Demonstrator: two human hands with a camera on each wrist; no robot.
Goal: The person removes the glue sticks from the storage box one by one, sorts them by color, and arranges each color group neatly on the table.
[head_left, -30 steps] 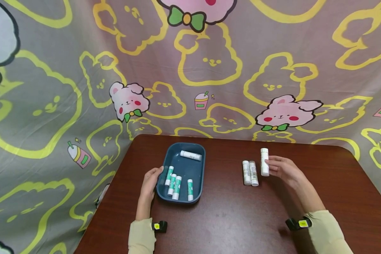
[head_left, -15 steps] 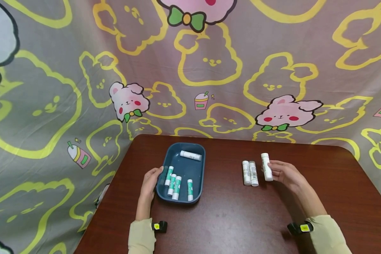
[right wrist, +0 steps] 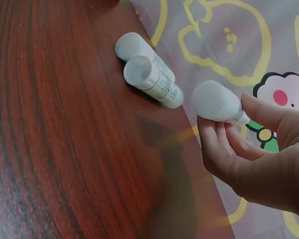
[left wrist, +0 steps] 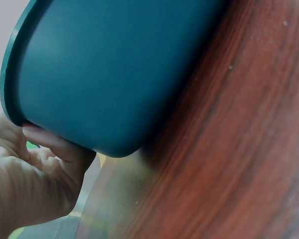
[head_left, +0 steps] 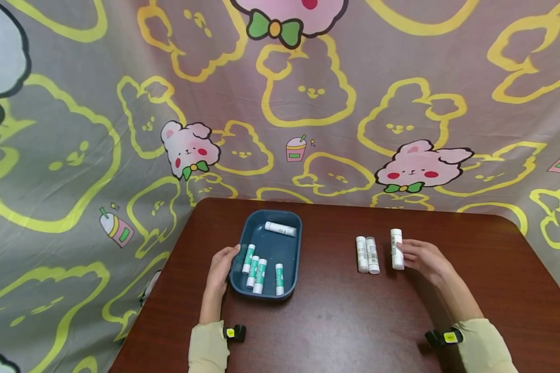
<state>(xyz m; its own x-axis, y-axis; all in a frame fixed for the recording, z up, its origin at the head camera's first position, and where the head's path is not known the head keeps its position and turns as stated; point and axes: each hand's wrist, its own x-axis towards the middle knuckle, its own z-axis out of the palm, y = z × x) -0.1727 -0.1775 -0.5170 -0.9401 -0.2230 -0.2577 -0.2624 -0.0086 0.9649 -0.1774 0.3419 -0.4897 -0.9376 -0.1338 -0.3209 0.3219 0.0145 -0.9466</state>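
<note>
In the head view, my left hand (head_left: 220,267) grips the left rim of a dark blue plastic tray (head_left: 300,248). The left wrist view has the tray's outer wall (left wrist: 104,74) up close, with fingers against it near the rim. Inside the tray lie several green-labelled glue sticks (head_left: 260,276), with one white-sided glue stick (head_left: 280,229) at its far end. Between thumb and fingers, my right hand (head_left: 427,260) pinches a white glue stick (head_left: 396,249), held above the table. Two more glue sticks (head_left: 362,254) (head_left: 373,255) lie side by side just left of it.
The brown wooden table (head_left: 336,321) has its far edge close to a hanging patterned cloth (head_left: 317,103). More of that cloth hangs along the left side. Table surface separates the tray from the pair of glue sticks.
My right hand has shifted slightly right and toward me with the glue stick, which tilted briefly and is now nearly straight again. The left hand and tray have stayed put.
</note>
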